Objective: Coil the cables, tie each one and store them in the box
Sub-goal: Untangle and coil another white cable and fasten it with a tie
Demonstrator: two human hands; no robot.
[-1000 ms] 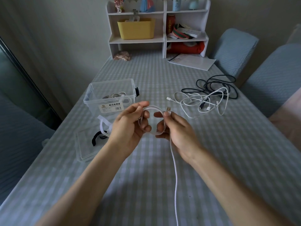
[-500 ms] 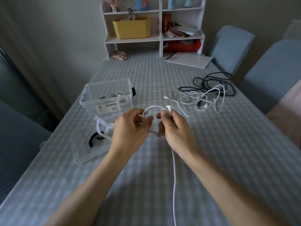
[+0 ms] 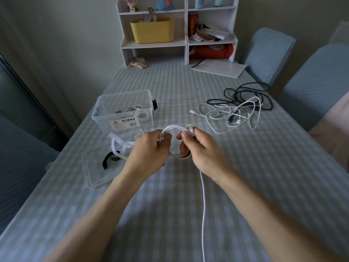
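Step in hand: coiling. The white cable, smooth and round in section, sits in a small hoop of several turns held above the middle of the table. The left hand has its fingers curled round the hoop's left side; the right hand pinches the right side by the metal USB plug, fingers curled close. A long straight tail runs toward the near edge, so winding looks unfinished.

Next move, as judged: feed the tail into further turns, then bind with a strap, flat and ribbon-like, lying on the clear lid near the left edge.

The clear plastic box, rigid and labelled, stands behind the lid with coils inside. Tangled white and black cables lie toward the right edge.
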